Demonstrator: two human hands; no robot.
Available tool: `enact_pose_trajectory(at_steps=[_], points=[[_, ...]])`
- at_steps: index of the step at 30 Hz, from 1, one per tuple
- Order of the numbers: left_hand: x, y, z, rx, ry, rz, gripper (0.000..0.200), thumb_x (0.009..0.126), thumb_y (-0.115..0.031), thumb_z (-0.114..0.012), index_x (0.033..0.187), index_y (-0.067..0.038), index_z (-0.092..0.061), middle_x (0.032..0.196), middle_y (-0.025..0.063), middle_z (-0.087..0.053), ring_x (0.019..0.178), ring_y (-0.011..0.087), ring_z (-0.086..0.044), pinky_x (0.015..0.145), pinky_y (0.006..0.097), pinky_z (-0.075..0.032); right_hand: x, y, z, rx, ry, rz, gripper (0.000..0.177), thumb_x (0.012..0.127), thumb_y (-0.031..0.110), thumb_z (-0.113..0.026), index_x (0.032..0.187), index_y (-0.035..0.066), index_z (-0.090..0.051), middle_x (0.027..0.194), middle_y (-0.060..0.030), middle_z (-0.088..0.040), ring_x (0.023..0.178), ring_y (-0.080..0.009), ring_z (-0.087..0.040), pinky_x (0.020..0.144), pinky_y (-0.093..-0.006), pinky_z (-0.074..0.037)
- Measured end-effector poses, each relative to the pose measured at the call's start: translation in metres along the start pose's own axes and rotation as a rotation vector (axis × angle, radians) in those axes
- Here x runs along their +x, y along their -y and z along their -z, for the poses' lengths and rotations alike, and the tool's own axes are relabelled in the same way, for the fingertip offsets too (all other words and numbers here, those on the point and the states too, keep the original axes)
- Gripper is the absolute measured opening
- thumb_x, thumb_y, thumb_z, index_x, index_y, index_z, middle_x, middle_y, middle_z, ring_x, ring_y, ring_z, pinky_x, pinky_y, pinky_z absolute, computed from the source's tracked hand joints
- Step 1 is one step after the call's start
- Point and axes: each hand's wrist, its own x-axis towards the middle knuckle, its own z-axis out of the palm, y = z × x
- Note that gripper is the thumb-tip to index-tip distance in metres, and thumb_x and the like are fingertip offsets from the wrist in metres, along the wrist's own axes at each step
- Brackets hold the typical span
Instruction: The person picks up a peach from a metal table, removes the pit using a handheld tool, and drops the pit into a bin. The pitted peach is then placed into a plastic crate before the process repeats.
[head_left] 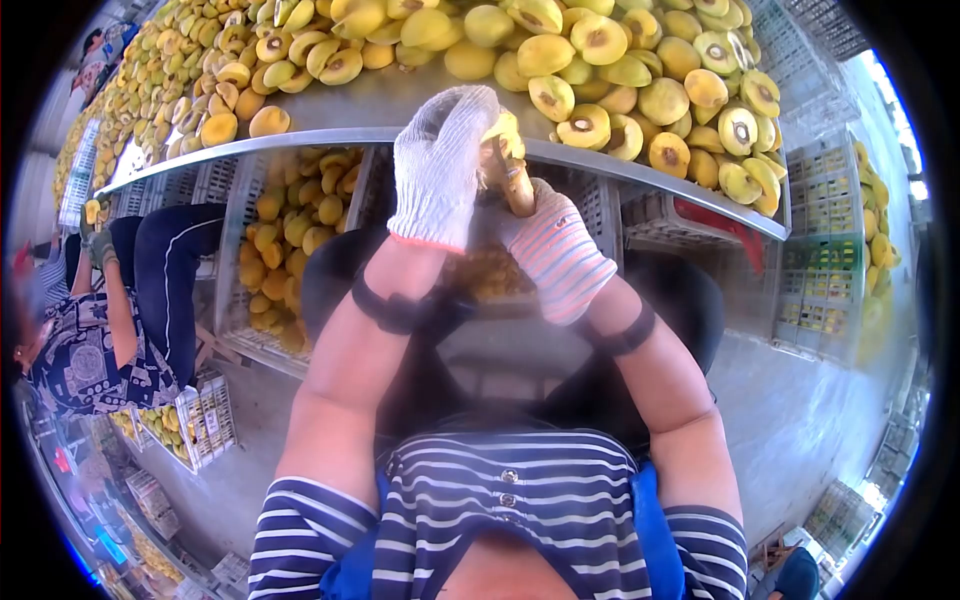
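Note:
My left hand [437, 165], in a white knitted glove, is closed round a yellow piece of fruit [505, 132] just in front of the metal table's edge. My right hand [560, 250], in a striped glove, grips the wooden handle of a tool [519, 188]. The tool's upper end meets the fruit between my hands; its tip is hidden there. Beyond them, many halved yellow fruits [598, 42] lie heaped on the metal table [345, 105], several showing brown pits.
Beneath the table at left is a crate of fruit [240, 290]. More crates [820, 265] stand at the right. At the left a seated co-worker [110, 330] in a patterned top holds fruit in gloved hands. A red object [720, 222] lies under the table's right part.

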Motion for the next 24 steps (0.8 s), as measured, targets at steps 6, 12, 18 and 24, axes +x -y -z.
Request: enact_pose_trajectory(at_steps=[6, 12, 18, 24], points=[[0.007, 0.004, 0.008, -0.102, 0.125, 0.081, 0.027, 0.097, -0.022, -0.059, 0.108, 0.003, -0.063, 0.097, 0.0205, -0.069, 0.082, 0.0291, -0.069, 0.069, 0.04, -0.06, 0.005, 0.009, 0.007, 0.016, 0.078, 0.182, 0.022, 0.086, 0.014, -0.063, 0.106, 0.014, -0.07, 0.091, -0.0102, -0.065, 0.086, -0.0256, -0.065, 0.072, -0.0349, -0.052], [-0.004, 0.008, -0.006, -0.176, 0.042, 0.138, 0.031, 0.096, -0.025, -0.062, 0.11, 0.002, -0.062, 0.095, 0.0196, -0.069, 0.078, 0.0272, -0.068, 0.065, 0.0388, -0.06, -0.001, 0.034, 0.036, -0.333, 0.168, 0.241, 0.029, 0.08, 0.009, -0.063, 0.108, 0.015, -0.069, 0.083, -0.007, -0.066, 0.074, -0.0276, -0.065, 0.064, -0.0346, -0.05], [0.002, -0.008, -0.01, 0.084, 0.154, 0.188, 0.03, 0.092, -0.022, -0.069, 0.108, 0.004, -0.066, 0.096, 0.015, -0.07, 0.079, 0.0217, -0.068, 0.069, 0.0316, -0.058, -0.004, 0.047, 0.045, 0.553, 0.3, -0.523, 0.026, 0.082, 0.009, -0.065, 0.107, 0.015, -0.069, 0.079, -0.0067, -0.064, 0.069, -0.0245, -0.065, 0.06, -0.0355, -0.05], [0.022, -0.014, -0.002, 0.561, 0.387, 0.2, 0.039, 0.091, -0.027, -0.063, 0.114, 0.005, -0.067, 0.1, 0.0085, -0.072, 0.096, 0.0167, -0.066, 0.085, 0.0302, -0.053, -0.005, 0.037, 0.039, 0.887, 0.264, -0.609, 0.016, 0.086, 0.014, -0.069, 0.101, 0.009, -0.068, 0.068, -0.0031, -0.058, 0.06, -0.0195, -0.061, 0.055, -0.0322, -0.047]])
